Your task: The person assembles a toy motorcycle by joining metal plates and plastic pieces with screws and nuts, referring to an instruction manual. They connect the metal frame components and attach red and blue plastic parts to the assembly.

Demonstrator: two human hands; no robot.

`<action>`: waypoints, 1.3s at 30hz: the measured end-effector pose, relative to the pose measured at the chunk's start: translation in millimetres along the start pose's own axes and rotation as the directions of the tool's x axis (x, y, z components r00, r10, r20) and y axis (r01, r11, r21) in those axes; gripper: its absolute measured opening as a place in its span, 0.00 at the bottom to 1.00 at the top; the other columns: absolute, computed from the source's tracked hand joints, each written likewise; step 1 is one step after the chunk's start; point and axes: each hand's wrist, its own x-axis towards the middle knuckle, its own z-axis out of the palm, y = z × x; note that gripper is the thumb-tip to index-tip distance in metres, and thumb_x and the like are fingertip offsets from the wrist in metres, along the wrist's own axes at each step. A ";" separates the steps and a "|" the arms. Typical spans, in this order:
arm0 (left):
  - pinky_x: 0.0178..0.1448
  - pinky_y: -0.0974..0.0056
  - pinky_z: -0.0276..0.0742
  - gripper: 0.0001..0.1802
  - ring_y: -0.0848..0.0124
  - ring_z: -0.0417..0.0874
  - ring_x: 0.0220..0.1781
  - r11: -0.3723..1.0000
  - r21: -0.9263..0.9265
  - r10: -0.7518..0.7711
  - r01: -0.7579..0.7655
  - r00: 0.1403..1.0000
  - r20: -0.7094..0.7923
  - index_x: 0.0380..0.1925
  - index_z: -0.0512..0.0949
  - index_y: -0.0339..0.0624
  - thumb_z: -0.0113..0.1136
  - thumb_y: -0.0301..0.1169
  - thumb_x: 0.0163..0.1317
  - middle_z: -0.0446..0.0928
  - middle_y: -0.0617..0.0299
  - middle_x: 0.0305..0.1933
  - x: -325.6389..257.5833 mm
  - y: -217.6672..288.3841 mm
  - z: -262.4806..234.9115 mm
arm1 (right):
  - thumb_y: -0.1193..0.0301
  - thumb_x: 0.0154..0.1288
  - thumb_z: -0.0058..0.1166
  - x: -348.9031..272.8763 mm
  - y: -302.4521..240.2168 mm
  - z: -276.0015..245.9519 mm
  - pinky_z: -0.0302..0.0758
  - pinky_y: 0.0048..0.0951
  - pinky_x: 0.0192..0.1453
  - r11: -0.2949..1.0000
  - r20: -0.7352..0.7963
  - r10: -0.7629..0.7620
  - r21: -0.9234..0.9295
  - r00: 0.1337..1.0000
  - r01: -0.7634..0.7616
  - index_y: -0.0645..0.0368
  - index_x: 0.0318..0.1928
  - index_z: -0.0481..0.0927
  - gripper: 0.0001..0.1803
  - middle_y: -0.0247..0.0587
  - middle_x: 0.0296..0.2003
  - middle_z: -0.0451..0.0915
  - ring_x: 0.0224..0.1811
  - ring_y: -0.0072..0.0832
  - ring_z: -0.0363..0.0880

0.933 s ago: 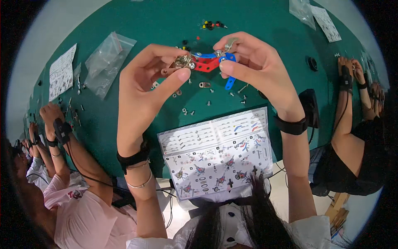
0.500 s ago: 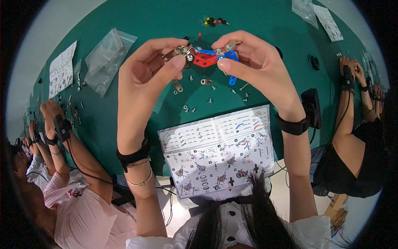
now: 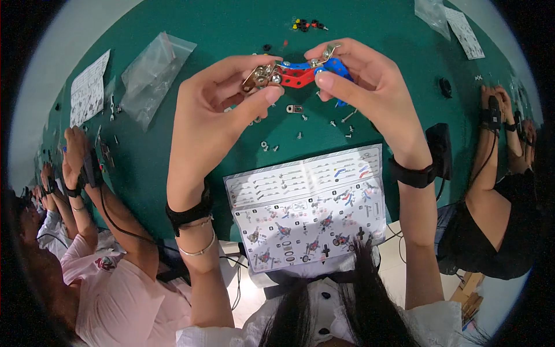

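Between both hands, raised over the table, is a partly built metal construction-set model made of a red perforated strip [image 3: 296, 80], blue perforated strips [image 3: 340, 68] and silver brackets with screws [image 3: 265, 76]. My left hand [image 3: 211, 110] pinches the silver bracket end between thumb and fingers. At the blue end my right hand [image 3: 370, 87] grips with the thumb in front and the fingers behind. Part of the model is hidden by the fingers. On the table below lie a small metal bracket [image 3: 295, 109] and several loose screws [image 3: 300, 136].
A printed instruction sheet [image 3: 306, 208] lies close to me. Farther off are a clear plastic bag [image 3: 156, 81], a small wrench [image 3: 112, 108], another sheet [image 3: 91, 87] and a cluster of small black and yellow parts [image 3: 303, 25]. Other people's hands [image 3: 75, 156] work at left and right.
Both hands have shifted slightly right with the model. Its blue end has turned, so the strip that hung straight down now slants and is more covered by my right hand.
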 end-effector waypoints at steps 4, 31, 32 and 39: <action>0.39 0.75 0.72 0.19 0.77 0.78 0.36 1.000 -0.009 -0.003 0.003 1.000 0.015 0.49 0.74 0.31 0.60 0.25 0.56 0.80 0.57 0.40 0.4 -0.4 0.0 | 0.71 0.59 0.59 0.5 -2.5 -0.3 0.74 0.18 0.37 0.999 -0.008 0.032 -0.025 0.999 -0.032 0.64 0.44 0.76 0.14 0.36 0.41 0.79 0.31 0.16 0.75; 0.32 0.78 0.56 0.18 0.84 0.64 0.27 0.999 0.051 0.014 -0.014 1.000 -0.004 0.48 0.76 0.38 0.54 0.37 0.60 0.71 0.72 0.28 -1.3 -6.2 3.5 | 0.64 0.59 0.59 -1.2 -3.4 7.2 0.62 0.14 0.24 0.987 -0.007 0.094 -0.133 0.996 -0.094 0.57 0.45 0.78 0.16 0.30 0.33 0.78 0.19 0.11 0.63; 0.32 0.78 0.56 0.18 0.84 0.64 0.27 0.999 0.050 0.014 -0.014 1.000 -0.004 0.48 0.76 0.38 0.54 0.37 0.60 0.71 0.72 0.28 -0.8 -8.3 5.7 | 0.66 0.60 0.56 -3.0 -1.5 9.1 0.58 0.13 0.22 0.985 -0.018 0.070 -0.155 0.997 -0.072 0.58 0.46 0.77 0.15 0.29 0.32 0.77 0.18 0.10 0.61; 0.32 0.78 0.58 0.16 0.85 0.67 0.29 0.989 0.106 0.107 -0.103 0.994 -0.026 0.45 0.77 0.38 0.57 0.37 0.61 0.74 0.71 0.30 3.6 -20.0 4.5 | 0.64 0.59 0.60 -0.6 -2.9 11.8 0.60 0.13 0.22 0.990 -0.004 0.071 -0.120 0.997 -0.071 0.58 0.44 0.78 0.15 0.29 0.32 0.78 0.19 0.09 0.63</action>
